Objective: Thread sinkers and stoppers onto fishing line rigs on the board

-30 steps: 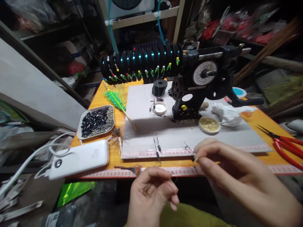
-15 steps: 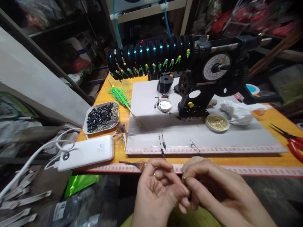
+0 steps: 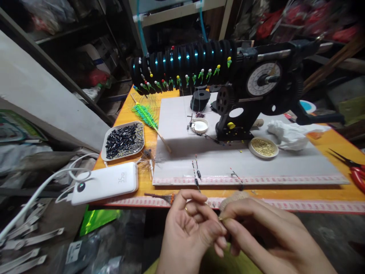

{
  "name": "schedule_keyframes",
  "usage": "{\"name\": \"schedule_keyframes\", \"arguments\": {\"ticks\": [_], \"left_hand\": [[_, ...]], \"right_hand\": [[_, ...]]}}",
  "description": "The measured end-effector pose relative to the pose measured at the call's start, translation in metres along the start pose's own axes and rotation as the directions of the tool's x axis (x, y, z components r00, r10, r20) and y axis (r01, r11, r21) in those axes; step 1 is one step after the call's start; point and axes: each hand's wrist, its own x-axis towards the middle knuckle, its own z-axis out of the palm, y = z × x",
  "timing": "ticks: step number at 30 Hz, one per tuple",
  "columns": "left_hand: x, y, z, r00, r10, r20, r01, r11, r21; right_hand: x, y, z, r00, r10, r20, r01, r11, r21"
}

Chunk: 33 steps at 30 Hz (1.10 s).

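Low in front of the table edge, my left hand (image 3: 189,234) is palm up with thumb and fingertips pressed together; what lies between them is too small or hidden to make out. Touching those fingertips, my right hand (image 3: 265,228) pinches a tiny gold-coloured piece (image 3: 221,219) between thumb and forefinger. Just beyond the hands, thin float-like sticks with black bodies (image 3: 199,174) lie on the white board (image 3: 171,167). To the right on the board, a round dish (image 3: 264,156) holds many small gold pieces.
A black winding machine (image 3: 236,102) with rows of spools (image 3: 182,64) stands at the back of the board. On the left are a tray (image 3: 104,146) of small black pieces, a white power bank (image 3: 107,183) and a green feathery stick (image 3: 145,115). Red-handled pliers (image 3: 357,177) lie far right.
The view has shifted slightly. Both hands stay together in nearly the same pose, and the gold-coloured piece at the right fingertips shows a little more now.
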Motion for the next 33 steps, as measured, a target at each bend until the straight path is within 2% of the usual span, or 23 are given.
{"name": "schedule_keyframes", "arguments": {"ticks": [4, 11, 17, 24, 27, 30, 33], "left_hand": [[-0.001, 0.001, 0.002, 1.000, -0.004, -0.007, 0.004, 1.000, 0.005], [-0.002, 0.001, 0.002, 1.000, -0.017, -0.016, 0.017, 1.000, -0.010], [-0.002, 0.001, 0.002, 1.000, -0.029, -0.010, 0.029, 1.000, 0.006], [-0.001, 0.001, 0.002, 1.000, -0.021, -0.005, 0.021, 1.000, 0.023], [0.000, 0.001, 0.002, 1.000, -0.007, -0.006, 0.007, 1.000, 0.022], [0.000, 0.000, 0.001, 1.000, 0.019, 0.011, -0.019, 1.000, -0.002], [-0.002, -0.001, 0.001, 0.996, 0.068, 0.051, -0.067, 0.997, -0.023]], "right_hand": [[0.001, -0.002, -0.001, 0.999, 0.037, -0.029, -0.036, 0.999, 0.021], [0.001, -0.004, -0.003, 0.999, 0.041, 0.021, -0.042, 0.999, 0.021], [0.003, -0.005, -0.005, 0.991, 0.126, 0.042, -0.128, 0.990, 0.057], [0.005, -0.006, -0.003, 0.996, 0.086, 0.020, -0.086, 0.996, 0.023], [0.006, -0.002, -0.009, 0.999, -0.004, 0.035, 0.004, 1.000, -0.011], [0.004, 0.003, -0.022, 0.991, -0.082, 0.102, 0.086, 0.996, -0.031], [0.000, 0.004, -0.033, 0.991, -0.002, 0.131, 0.006, 1.000, -0.026]]}}
